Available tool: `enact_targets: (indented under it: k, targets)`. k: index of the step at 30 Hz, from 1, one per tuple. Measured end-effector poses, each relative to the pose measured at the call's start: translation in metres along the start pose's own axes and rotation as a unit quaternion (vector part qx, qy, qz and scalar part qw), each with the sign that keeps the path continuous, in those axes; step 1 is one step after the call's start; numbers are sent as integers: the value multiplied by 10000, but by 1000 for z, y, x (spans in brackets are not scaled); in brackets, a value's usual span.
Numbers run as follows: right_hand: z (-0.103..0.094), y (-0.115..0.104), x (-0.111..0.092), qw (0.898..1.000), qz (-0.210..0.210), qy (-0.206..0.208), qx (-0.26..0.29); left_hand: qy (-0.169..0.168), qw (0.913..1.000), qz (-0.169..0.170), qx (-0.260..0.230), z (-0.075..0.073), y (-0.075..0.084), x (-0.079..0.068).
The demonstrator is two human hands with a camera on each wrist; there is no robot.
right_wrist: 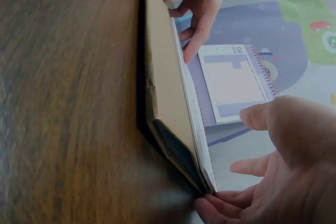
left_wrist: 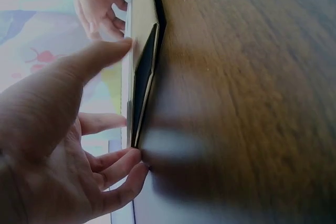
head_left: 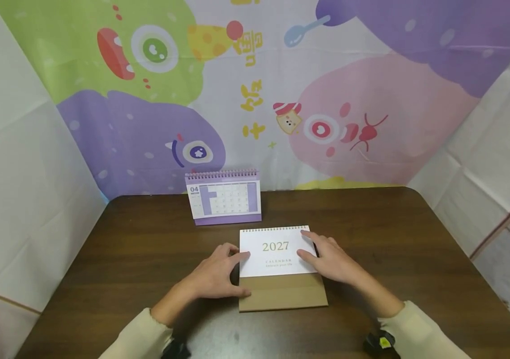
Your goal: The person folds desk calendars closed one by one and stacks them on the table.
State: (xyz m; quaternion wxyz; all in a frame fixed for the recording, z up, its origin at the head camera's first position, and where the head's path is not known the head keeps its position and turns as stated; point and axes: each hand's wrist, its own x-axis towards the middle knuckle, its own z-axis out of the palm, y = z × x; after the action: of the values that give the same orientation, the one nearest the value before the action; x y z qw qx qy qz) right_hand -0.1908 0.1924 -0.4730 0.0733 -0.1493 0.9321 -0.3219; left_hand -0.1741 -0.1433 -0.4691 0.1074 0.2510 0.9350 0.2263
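Note:
A 2027 desk calendar (head_left: 277,252) with a white cover, a spiral binding and a tan card base (head_left: 282,293) lies low on the table, a thin wedge-shaped gap showing at its side. My left hand (head_left: 214,274) holds its left side, the thumb on the tan base and several fingers at the upper edge, as the left wrist view shows. At the upper right corner is my right hand (head_left: 332,258). Fingertips (right_wrist: 210,203) of that hand touch the corner in the right wrist view, while its thumb stands apart from the cover.
Behind stands a purple desk calendar (head_left: 225,199) opened to 04. Both are on a dark wooden table (head_left: 147,249). A cartoon-printed cloth (head_left: 255,99) hangs along the table's back edge, and white sheets (head_left: 21,174) hang at the sides.

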Motion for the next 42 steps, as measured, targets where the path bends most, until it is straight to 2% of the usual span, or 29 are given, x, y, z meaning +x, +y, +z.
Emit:
enact_targets:
  k: [1, 4, 8, 11, 15, 17, 20, 23, 28, 33, 36, 42]
  targets:
    - [-1, -1, -1, 9999, -25, -61, 120, 30, 9999, 80, 86, 0, 0, 0]
    - [8, 18, 8, 9996, -72, 11, 282, 45, 9998, 176, 99, 0, 1, -1]
    - [29, 54, 25, 9993, -89, 200, 294, 11, 9999, 112, 65, 1, 4, -1]
    - [39, 72, 36, 9986, -43, 319, 430, 20, 9999, 48, 132, 2, 6, -1]
    - [45, 82, 42, 9972, -162, 551, 482, 44, 9999, 23, 105, 2, 6, -1]
    - [46, 83, 43, 9968, -302, 649, 360, 156, 9997, 152, 123, 8, -1, 1]
    - [46, 82, 43, 9961, -430, 733, 215, 299, 9993, 239, 8, 17, -11, 5]
    - [45, 80, 43, 9962, -418, 744, 175, 652, 9974, 292, -84, 34, -27, 13]
    - [41, 74, 40, 9963, -376, 757, 172, 1230, 9907, 84, -570, 53, -38, 26]
    - [37, 67, 35, 9927, -591, 1028, 232, 1374, 9845, -275, -1059, 56, -34, 32]
    - [30, 60, 31, 9903, -717, 1149, 304, 1477, 9809, -322, -1224, 55, -28, 33]
    - [4, 22, 13, 9928, -523, 951, 502, 1566, 9756, -316, -1506, 55, -18, 36]
